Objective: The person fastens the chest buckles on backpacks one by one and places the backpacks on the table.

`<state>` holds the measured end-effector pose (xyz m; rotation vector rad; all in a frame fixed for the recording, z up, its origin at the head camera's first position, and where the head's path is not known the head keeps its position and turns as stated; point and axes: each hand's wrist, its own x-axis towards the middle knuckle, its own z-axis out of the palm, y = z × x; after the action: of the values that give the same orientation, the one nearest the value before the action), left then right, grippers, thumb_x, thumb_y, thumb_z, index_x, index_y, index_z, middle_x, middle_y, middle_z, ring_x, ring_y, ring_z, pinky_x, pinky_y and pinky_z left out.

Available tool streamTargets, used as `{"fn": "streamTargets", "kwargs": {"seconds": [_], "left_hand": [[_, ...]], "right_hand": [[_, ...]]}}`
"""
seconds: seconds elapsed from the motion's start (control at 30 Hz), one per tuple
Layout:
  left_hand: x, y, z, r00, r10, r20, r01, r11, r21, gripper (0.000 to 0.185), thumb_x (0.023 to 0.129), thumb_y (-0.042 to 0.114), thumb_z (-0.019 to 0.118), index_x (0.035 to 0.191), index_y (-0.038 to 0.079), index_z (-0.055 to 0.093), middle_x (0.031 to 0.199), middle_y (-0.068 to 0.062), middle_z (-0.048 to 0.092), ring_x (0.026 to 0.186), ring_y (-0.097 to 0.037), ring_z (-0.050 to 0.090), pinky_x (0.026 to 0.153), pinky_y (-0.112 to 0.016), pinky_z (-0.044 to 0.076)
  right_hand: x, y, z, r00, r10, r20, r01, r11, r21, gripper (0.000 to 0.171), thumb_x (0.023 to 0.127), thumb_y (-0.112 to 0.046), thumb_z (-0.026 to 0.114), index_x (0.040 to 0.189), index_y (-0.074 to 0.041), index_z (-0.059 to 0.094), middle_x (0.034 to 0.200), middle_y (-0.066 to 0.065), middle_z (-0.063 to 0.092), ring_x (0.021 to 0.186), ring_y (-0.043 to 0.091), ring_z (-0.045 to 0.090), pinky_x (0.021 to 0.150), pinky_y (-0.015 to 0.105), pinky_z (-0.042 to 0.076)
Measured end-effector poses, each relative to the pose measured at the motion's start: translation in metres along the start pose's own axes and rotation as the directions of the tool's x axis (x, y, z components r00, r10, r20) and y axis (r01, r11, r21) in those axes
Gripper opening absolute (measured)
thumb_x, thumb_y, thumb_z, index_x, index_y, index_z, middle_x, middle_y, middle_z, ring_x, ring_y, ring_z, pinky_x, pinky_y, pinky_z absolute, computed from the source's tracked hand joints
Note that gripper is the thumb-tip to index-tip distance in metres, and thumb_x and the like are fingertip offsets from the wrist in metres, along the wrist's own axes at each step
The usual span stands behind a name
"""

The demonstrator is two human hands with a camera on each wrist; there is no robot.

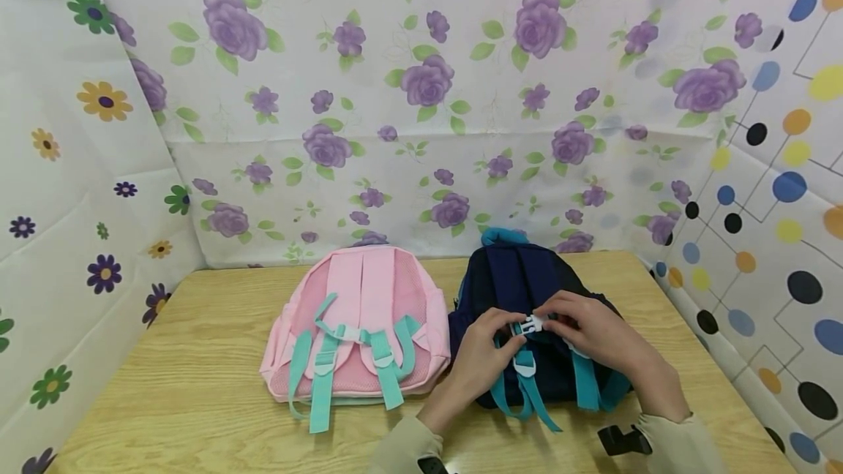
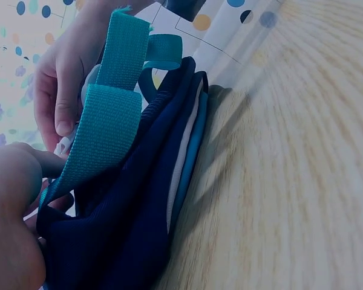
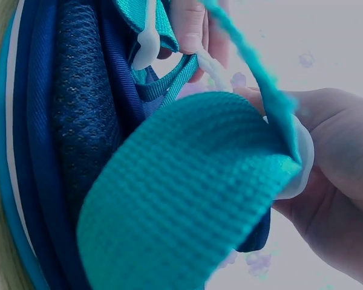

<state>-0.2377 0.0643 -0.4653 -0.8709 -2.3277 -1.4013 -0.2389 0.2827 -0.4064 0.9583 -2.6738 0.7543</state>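
A navy backpack (image 1: 516,273) lies on the table with its shoulder straps facing up. Over its middle, my left hand (image 1: 484,346) and right hand (image 1: 596,331) pinch a white plastic side-release buckle (image 1: 530,324) from either side, thumbs and forefingers at its ends. Prongs of the buckle show between the fingertips. Teal webbing straps (image 1: 586,382) hang toward the table's front edge, one with a white strap adjuster (image 1: 525,364). In the left wrist view, a teal strap (image 2: 106,130) partly covers the buckle. A looped teal strap (image 3: 175,187) fills much of the right wrist view.
Left of the navy pack lies a pink backpack (image 1: 362,284), straps up, its white chest buckle (image 1: 352,335) joined across teal webbing. The wooden table (image 1: 178,379) backs onto a flowered cloth wall (image 1: 369,196); a dotted cloth (image 1: 757,240) stands at the right.
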Motion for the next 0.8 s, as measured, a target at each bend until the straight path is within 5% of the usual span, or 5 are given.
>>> {"fn": "streamTargets", "kwargs": {"seconds": [0.27, 0.5, 0.8], "left_hand": [[-0.0008, 0.0012, 0.0001, 1.000, -0.018, 0.024, 0.018, 1.000, 0.019, 0.028, 0.088, 0.020, 0.067, 0.116, 0.021, 0.065, 0.106, 0.006, 0.060, 0.085, -0.007, 0.058, 0.068, -0.013, 0.045], [-0.0010, 0.0015, 0.0004, 0.999, -0.023, 0.031, 0.023, 1.000, 0.014, 0.028, 0.088, 0.020, 0.067, 0.116, 0.019, 0.065, 0.106, 0.005, 0.059, 0.085, -0.007, 0.058, 0.067, -0.014, 0.046], [-0.0003, -0.0001, 0.0007, 0.990, -0.140, 0.024, 0.140, 0.990, 0.029, 0.032, 0.087, 0.027, 0.067, 0.117, 0.017, 0.063, 0.097, 0.004, 0.061, 0.084, -0.007, 0.059, 0.070, -0.014, 0.045]], "right_hand": [[-0.0005, 0.0004, 0.0004, 1.000, -0.020, -0.005, 0.020, 1.000, -0.009, 0.020, 0.089, -0.011, 0.064, 0.105, -0.021, 0.068, 0.101, -0.012, 0.060, 0.081, -0.001, 0.055, 0.065, 0.020, 0.047], [0.0013, -0.0012, -0.0001, 0.997, 0.036, 0.070, -0.036, 0.999, 0.003, 0.021, 0.089, -0.015, 0.064, 0.108, -0.023, 0.066, 0.103, -0.011, 0.059, 0.076, -0.002, 0.052, 0.062, 0.020, 0.046], [0.0017, -0.0050, -0.0026, 0.991, 0.086, 0.105, -0.086, 0.996, -0.004, 0.028, 0.086, -0.012, 0.068, 0.111, -0.022, 0.065, 0.101, -0.010, 0.056, 0.069, 0.000, 0.045, 0.059, 0.020, 0.043]]}}
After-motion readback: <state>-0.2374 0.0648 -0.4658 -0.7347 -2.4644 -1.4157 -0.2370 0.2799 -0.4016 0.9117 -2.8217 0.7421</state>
